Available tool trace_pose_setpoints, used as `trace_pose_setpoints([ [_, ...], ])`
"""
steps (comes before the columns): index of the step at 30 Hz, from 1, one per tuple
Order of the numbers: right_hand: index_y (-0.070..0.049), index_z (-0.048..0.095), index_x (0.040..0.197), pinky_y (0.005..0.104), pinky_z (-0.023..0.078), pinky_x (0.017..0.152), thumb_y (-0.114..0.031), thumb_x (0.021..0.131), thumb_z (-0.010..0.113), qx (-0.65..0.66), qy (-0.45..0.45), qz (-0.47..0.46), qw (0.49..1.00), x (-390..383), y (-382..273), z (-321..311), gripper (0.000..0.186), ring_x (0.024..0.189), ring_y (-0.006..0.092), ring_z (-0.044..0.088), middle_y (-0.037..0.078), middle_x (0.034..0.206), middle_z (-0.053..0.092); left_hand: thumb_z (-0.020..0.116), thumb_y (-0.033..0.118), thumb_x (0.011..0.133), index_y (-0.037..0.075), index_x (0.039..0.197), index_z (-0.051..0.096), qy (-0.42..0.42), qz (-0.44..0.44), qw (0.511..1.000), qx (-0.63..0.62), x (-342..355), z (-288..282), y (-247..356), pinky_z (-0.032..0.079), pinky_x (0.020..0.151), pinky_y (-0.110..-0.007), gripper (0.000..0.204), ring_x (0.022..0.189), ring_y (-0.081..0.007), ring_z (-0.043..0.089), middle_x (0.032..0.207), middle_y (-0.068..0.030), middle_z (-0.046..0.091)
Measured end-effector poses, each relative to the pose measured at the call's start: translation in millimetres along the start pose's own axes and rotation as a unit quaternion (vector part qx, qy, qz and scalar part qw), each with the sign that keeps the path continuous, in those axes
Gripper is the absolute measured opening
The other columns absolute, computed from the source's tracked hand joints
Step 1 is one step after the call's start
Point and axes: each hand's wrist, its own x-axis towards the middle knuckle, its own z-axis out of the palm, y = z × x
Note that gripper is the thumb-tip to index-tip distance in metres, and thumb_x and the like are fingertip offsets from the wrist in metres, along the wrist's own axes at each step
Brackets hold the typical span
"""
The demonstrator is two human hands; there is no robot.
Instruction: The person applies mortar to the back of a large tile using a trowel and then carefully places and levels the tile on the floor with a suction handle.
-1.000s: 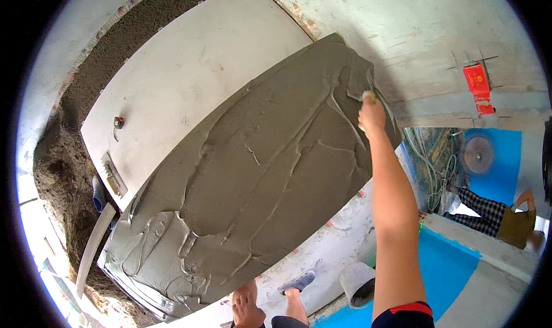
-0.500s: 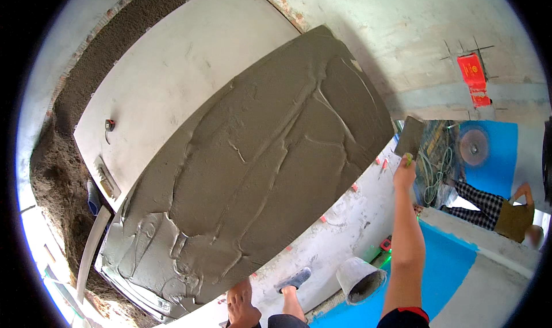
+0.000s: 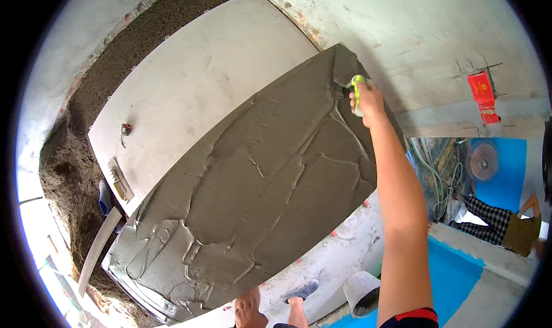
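Note:
My right hand [image 3: 369, 100] is closed round the yellow-green and white handle of a trowel [image 3: 357, 92]. Its blade is mostly hidden against grey wet mortar [image 3: 276, 149] near the far right corner. Ridges and streaks run through the mortar, which coats a large slab lying aslant before me. By the slab's near edge, low in view, my left hand [image 3: 250, 313] has bent fingers; what they grip, if anything, I cannot make out.
A pale bare slab [image 3: 213, 57] lies left of the mortar, bearing a tape measure [image 3: 126, 129] and another trowel [image 3: 119, 181]. A bucket [image 3: 361, 293] stands right of my slippered foot [image 3: 300, 291]. Another person [image 3: 500, 221] is at the far right, near a round disc [image 3: 484, 161].
My right hand has swung the trowel up and left, from beyond the slab's right edge onto the mortar at the far corner. The whole view has shifted slightly. My left hand stays low.

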Motion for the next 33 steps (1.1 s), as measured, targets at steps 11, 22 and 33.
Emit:
trace_pose_setpoints([
  [11,-0.003,0.052,0.096,0.0328,0.042,0.043,-0.031,0.096,0.045,-0.052,0.18,0.053,0.981,4.0,64.0,-98.6,0.029,0.05,0.0168,0.052,0.009,0.068,0.056,0.052,0.007,0.069,0.001,0.131,0.044,0.029,0.01,0.999,0.011,-5.8,-22.8,-0.5,0.036,0.098,-0.053,0.063,0.118,-0.0438,0.04,0.131,-0.0237,0.044],
  [22,0.002,0.049,0.119,0.0489,0.047,0.085,-0.029,0.095,0.043,-0.369,0.165,-0.143,0.904,-46.4,25.6,25.1,0.04,0.101,0.0428,0.058,0.027,0.108,0.06,0.052,0.007,0.074,0.004,0.138,0.035,-0.056,-0.022,0.998,0.003,-5.2,-36.6,6.4,0.033,0.101,-0.053,0.067,0.125,-0.0433,0.035,0.136,-0.0246,0.038],
  [33,-0.001,0.043,0.119,0.0527,0.047,0.077,-0.023,0.093,0.045,-0.296,0.285,-0.081,0.908,-121.9,118.7,-38.1,0.034,0.093,0.0475,0.058,0.03,0.096,0.061,0.052,0.015,0.082,0.009,0.143,0.025,-0.068,-0.026,0.997,0.031,-10.6,-26.5,10.3,0.035,0.098,-0.054,0.067,0.129,-0.0418,0.03,0.144,-0.0171,0.031],
])
